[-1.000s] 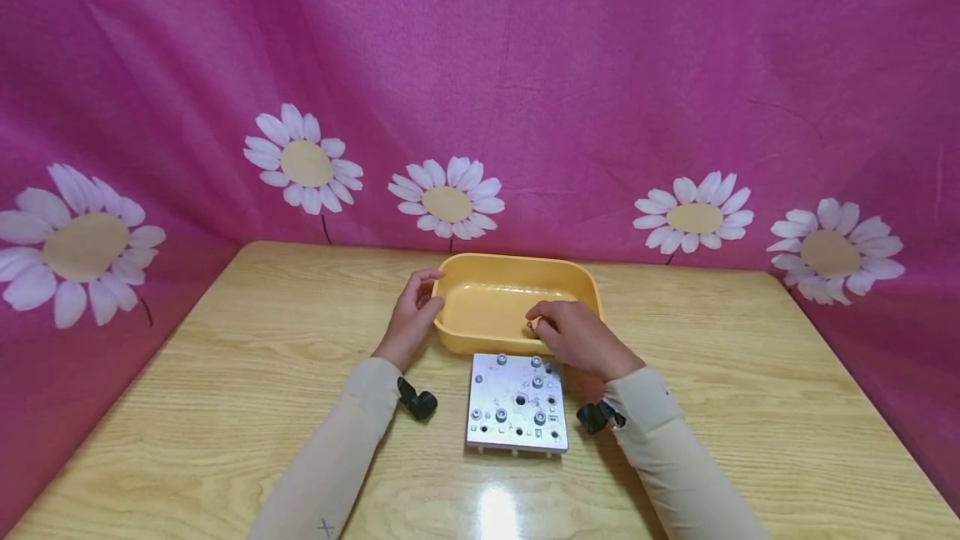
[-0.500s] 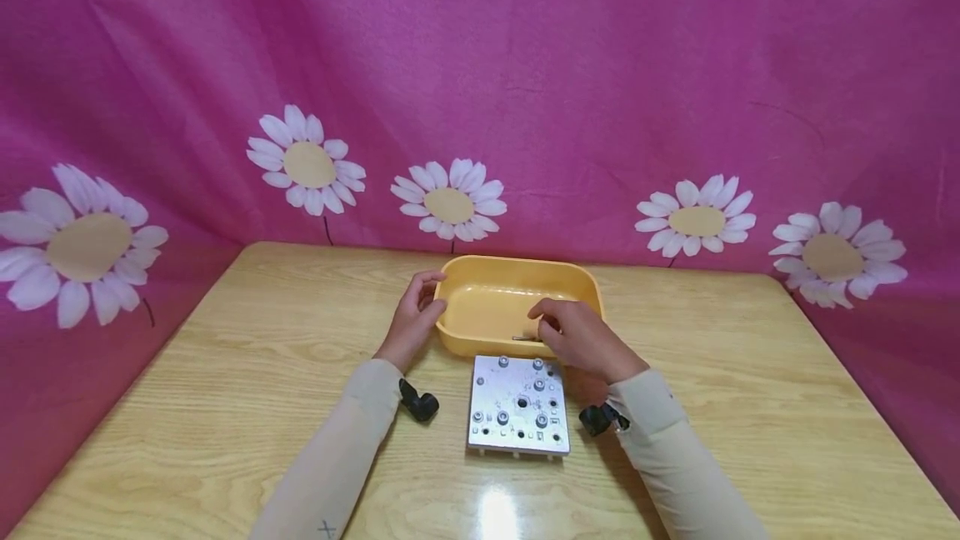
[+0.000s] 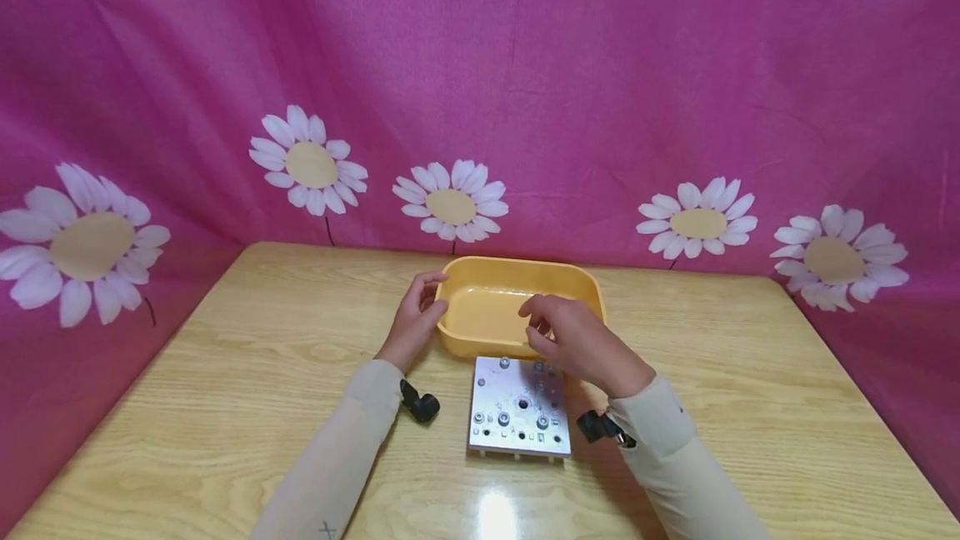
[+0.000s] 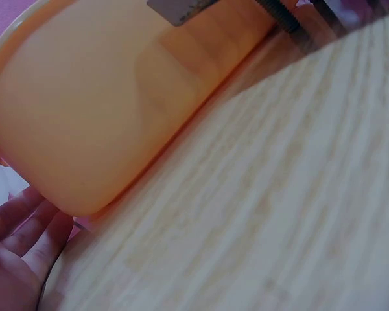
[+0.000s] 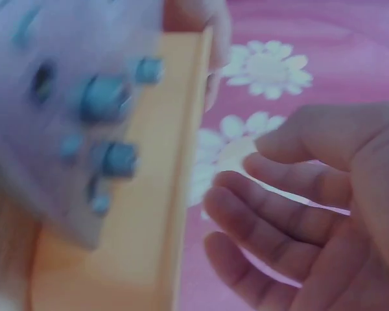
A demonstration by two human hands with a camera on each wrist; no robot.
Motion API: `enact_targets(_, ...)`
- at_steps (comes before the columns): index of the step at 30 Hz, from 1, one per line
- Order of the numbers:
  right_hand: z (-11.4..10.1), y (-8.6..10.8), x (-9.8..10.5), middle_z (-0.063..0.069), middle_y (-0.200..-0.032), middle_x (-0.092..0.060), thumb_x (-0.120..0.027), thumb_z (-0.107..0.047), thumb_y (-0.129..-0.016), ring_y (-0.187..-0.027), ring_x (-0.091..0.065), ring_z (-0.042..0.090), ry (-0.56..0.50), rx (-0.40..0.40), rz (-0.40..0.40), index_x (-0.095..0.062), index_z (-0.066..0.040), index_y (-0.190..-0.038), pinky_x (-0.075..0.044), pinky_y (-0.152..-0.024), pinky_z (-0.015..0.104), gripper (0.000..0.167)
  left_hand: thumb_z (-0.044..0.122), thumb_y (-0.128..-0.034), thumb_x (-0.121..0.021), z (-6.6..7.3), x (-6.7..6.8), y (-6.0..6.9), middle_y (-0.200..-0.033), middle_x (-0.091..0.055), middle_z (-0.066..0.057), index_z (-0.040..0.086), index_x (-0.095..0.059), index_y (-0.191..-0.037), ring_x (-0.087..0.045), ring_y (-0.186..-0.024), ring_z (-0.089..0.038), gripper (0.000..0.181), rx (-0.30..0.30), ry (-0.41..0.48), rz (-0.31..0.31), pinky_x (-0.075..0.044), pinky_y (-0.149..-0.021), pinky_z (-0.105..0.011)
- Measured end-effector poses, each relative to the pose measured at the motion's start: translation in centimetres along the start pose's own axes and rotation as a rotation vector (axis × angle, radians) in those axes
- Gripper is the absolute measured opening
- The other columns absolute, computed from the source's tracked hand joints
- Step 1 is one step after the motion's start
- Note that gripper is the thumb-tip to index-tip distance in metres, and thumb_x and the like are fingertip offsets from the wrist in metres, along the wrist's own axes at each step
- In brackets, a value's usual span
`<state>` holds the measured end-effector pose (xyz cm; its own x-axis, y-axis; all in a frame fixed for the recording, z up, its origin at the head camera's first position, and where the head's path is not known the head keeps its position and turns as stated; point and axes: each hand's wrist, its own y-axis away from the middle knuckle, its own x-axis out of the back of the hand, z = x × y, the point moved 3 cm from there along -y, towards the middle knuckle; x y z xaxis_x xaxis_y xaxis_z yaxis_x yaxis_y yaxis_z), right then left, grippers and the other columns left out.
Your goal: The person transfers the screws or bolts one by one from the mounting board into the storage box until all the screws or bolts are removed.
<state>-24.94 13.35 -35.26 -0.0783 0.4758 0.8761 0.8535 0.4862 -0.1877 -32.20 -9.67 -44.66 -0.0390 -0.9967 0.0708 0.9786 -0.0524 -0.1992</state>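
My left hand point(image 3: 411, 319) touches the left end of the yellow tray point(image 3: 483, 348) with its fingers and thumb against the outside. In the left wrist view its fingers point(image 4: 42, 230) lie at the tray's corner. Over the tray's near right side hovers my right hand point(image 3: 577, 340), its fingers loosely bent. The right wrist view shows nothing between thumb and fingers. Just in front of the tray is a metal plate point(image 3: 495, 394) with holes and several socket-head bolts point(image 3: 503, 418); the right hand is above its far right corner. No loose screw is visible in the tray.
Beneath everything is a wood-grain table point(image 3: 300, 307). Behind it hangs a pink curtain point(image 3: 525, 90) printed with daisies. Black wrist cameras, such as the left one point(image 3: 420, 402), stick out near the plate's sides. Threaded bolt ends point(image 4: 279, 14) project below the plate.
My right hand has risen and come slightly nearer the plate, its fingers spreading. The small screw seen lying by its fingertips in the tray is now out of sight. The left hand stays put.
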Motion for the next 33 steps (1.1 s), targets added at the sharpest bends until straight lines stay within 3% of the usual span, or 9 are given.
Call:
enact_targets(3,-1.3,0.4,0.1,-0.003,-0.088,-0.064,-0.065,-0.011,-0.088,-0.078,-0.057,0.012,0.002,0.037,-0.067,-0.066,-0.007,-0.106,-0.051,-0.071,0.027,0.019,0.003,-0.0884,-0.055,0.4,0.1,0.1,-0.131,-0.049,-0.015,0.006,-0.049,-0.132,-0.045,-0.122,-0.026,0.044,0.004,0.005,-0.011,-0.031,-0.111,-0.035)
enact_targets(8,-3.4,1.5,-0.5,-0.007,-0.081,-0.059,-0.068,-0.014,-0.087,-0.073,-0.054,0.01,-0.035,0.097,-0.291,-0.065,-0.008,-0.103,-0.048,-0.069,0.026,0.017,0.0,-0.0879,-0.054,2.4,0.0,1.1,-0.129,-0.049,-0.02,0.0,-0.047,-0.132,-0.047,-0.121,-0.03,0.044,0.005,-0.015,-0.025,-0.032,-0.11,-0.038)
enact_targets(11,-4.4,1.9,-1.2,-0.008,-0.076,-0.056,-0.068,-0.015,-0.087,-0.069,-0.051,0.007,-0.02,0.152,-0.362,-0.064,-0.008,-0.101,-0.046,-0.065,0.024,0.015,-0.001,-0.0881,-0.053,3.2,-0.1,1.6,-0.13,-0.048,-0.022,-0.001,-0.047,-0.131,-0.046,-0.123,-0.033,0.044,0.004,-0.02,-0.026,-0.032,-0.11,-0.039)
enact_targets(14,-5.1,2.1,-1.9,-0.008,-0.071,-0.053,-0.068,-0.016,-0.087,-0.064,-0.049,0.004,0.005,0.204,-0.372,-0.064,-0.01,-0.096,-0.044,-0.061,0.022,0.012,-0.001,-0.088,-0.053,3.4,-0.1,1.7,-0.131,-0.048,-0.023,-0.001,-0.047,-0.131,-0.046,-0.123,-0.033,0.044,0.003,-0.015,-0.024,-0.032,-0.11,-0.038)
enact_targets(20,-5.9,2.2,-3.1,-0.01,-0.064,-0.049,-0.068,-0.017,-0.086,-0.06,-0.046,0.003,0.008,0.226,-0.356,-0.06,-0.016,-0.09,-0.042,-0.056,0.021,0.009,-0.002,-0.0872,-0.053,3.5,-0.2,1.6,-0.129,-0.047,-0.026,-0.004,-0.046,-0.131,-0.045,-0.122,-0.034,0.044,-0.013,0.007,-0.023,-0.031,-0.111,-0.04)
enact_targets(26,-6.4,2.3,-3.9,-0.013,-0.065,-0.051,-0.068,-0.017,-0.085,-0.064,-0.049,0.004,0.076,0.205,-0.348,-0.06,-0.018,-0.09,-0.043,-0.061,0.021,0.009,-0.004,-0.0878,-0.052,3.6,-0.2,1.5,-0.13,-0.046,-0.029,-0.005,-0.046,-0.131,-0.044,-0.123,-0.038,0.043,-0.012,0.017,-0.027,-0.031,-0.11,-0.041)
enact_targets(33,-6.5,2.3,-4.7,-0.013,-0.065,-0.051,-0.069,-0.017,-0.083,-0.062,-0.049,0.004,0.107,0.178,-0.365,-0.06,-0.019,-0.088,-0.042,-0.057,0.022,0.011,-0.003,-0.089,-0.052,3.3,-0.1,1.5,-0.133,-0.046,-0.027,-0.003,-0.046,-0.132,-0.044,-0.124,-0.037,0.043,0.0,0.005,-0.029,-0.031,-0.11,-0.04)
